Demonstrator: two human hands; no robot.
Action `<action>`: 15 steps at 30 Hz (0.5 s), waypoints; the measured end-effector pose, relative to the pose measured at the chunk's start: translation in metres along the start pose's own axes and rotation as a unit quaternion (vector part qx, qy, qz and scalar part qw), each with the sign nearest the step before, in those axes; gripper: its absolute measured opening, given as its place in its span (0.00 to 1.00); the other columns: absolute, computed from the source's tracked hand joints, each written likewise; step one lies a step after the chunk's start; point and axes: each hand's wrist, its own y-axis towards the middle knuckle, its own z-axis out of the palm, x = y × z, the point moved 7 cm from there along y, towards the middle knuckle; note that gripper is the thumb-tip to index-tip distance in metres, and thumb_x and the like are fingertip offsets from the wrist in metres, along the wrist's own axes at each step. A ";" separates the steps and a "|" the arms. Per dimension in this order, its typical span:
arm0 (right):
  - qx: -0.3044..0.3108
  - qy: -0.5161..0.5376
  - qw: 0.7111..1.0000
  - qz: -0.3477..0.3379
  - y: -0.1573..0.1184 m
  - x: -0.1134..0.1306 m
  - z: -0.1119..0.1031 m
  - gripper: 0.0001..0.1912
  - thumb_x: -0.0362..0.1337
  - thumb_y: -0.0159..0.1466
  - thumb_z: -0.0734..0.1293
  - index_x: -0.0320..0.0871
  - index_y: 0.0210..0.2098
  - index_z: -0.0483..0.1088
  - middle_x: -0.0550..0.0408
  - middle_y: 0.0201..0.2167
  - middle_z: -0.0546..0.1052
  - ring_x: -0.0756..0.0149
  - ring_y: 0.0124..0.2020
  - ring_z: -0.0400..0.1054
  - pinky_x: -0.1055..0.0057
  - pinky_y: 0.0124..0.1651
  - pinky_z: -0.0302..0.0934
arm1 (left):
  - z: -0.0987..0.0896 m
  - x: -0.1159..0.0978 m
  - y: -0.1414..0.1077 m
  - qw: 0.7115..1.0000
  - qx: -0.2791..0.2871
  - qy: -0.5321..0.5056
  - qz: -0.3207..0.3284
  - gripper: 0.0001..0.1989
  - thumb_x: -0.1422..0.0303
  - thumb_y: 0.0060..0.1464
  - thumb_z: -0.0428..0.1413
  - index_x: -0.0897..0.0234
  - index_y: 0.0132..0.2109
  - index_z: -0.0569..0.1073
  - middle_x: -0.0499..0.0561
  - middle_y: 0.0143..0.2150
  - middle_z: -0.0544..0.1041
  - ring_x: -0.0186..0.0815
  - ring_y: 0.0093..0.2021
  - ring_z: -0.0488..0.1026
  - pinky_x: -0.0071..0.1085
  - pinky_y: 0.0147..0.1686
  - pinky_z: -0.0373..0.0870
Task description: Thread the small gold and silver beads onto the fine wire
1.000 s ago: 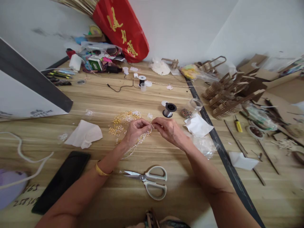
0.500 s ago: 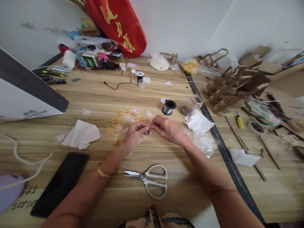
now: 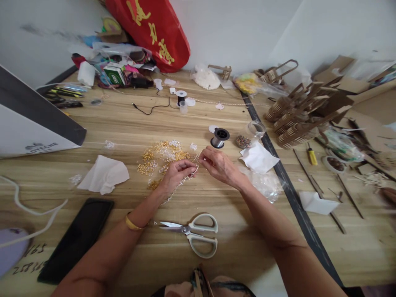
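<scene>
My left hand (image 3: 175, 176) pinches a thin string of small silvery beads (image 3: 173, 194) between thumb and forefinger. The string trails down beside the palm to the wooden table. Close to its right, my right hand (image 3: 220, 167) has thumb and fingers pressed together. A thin light strand (image 3: 196, 158) shows by those fingertips; what exactly they grip is too small to make out. Behind the left hand lie loose gold and silver beads and rings (image 3: 148, 166). Nearer to me, scissors with pale handles (image 3: 186, 230) lie with blades slightly apart, pointing left.
A wire spool (image 3: 219, 138) and a clear jar with dark beads (image 3: 243, 142) stand beyond my right hand. White paper (image 3: 103, 175) and a black flat case (image 3: 77, 239) lie left. Brown woven baskets (image 3: 291, 123) crowd the right, past a dark strip (image 3: 291, 198).
My fingertips have drawn slightly apart, and more of the beaded string shows at my left fingertips. The dark reddish thing that showed under them is now mostly hidden. The view has shifted slightly.
</scene>
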 end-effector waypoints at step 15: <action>0.001 0.080 0.996 -0.043 0.002 0.001 -0.001 0.06 0.34 0.66 0.62 0.40 0.35 0.70 0.56 0.31 0.67 0.72 0.29 0.61 0.73 0.34 0.55 | 0.002 0.000 0.002 0.998 0.013 -0.061 -0.020 0.15 0.58 0.49 0.62 0.68 0.29 0.76 0.48 0.26 0.72 0.29 0.26 0.67 0.27 0.29 0.64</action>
